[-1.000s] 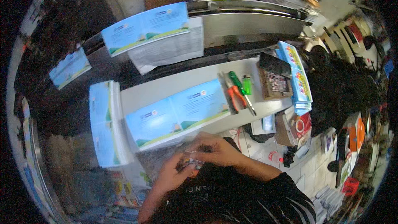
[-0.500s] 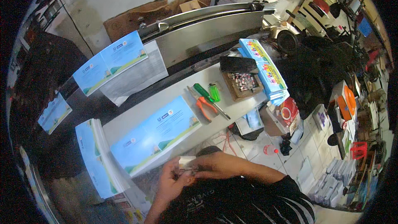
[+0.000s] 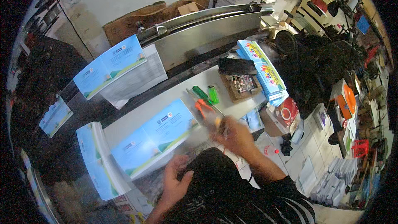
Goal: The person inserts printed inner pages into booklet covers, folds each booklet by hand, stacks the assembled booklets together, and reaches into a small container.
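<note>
My right hand (image 3: 234, 136) reaches over the front edge of the pale work board (image 3: 124, 121), its fingers closed and smeared by motion. A small pale object shows at its fingertips, too blurred to name. Right beside it lie orange-handled pliers (image 3: 203, 107), a screwdriver with a green handle (image 3: 200, 92) and a green lighter (image 3: 213, 94). My left hand (image 3: 176, 180) is empty, thumb and fingers apart, next to my dark-clothed knee (image 3: 211, 168). In front of it lies a stack of blue printed sheets (image 3: 155, 135) on the board.
A wooden box (image 3: 242, 88) of small metal pieces has a black phone-like slab (image 3: 237, 66) across its back. Behind it are colourful printed booklets (image 3: 265, 72). Another sheet stack (image 3: 93, 157) stands at left. A long metal machine bar (image 3: 203, 31) runs across the back.
My hands were together around a small pale box-like thing; they have parted. The right hand has moved up and right to the pliers, while the left stays low and has opened.
</note>
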### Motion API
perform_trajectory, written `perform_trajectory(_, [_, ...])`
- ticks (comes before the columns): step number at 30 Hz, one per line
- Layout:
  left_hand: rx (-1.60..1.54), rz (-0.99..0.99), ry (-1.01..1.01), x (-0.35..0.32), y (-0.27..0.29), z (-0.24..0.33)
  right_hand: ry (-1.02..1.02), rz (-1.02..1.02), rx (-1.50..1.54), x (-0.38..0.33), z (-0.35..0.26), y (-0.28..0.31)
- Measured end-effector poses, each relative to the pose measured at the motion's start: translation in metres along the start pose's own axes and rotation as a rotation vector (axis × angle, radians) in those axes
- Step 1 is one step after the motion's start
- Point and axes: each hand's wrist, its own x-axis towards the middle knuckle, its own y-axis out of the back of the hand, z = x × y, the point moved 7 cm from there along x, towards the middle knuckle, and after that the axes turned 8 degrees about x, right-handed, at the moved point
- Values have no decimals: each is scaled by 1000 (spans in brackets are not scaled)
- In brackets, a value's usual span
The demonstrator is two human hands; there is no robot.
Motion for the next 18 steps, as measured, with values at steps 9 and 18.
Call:
perform_trajectory(9, [111, -162, 158, -20, 3, -7, 114, 286, -416, 87, 27, 18])
perform_trajectory(18, [91, -116, 187, -27, 11, -16, 323, 269, -403, 127, 27, 5])
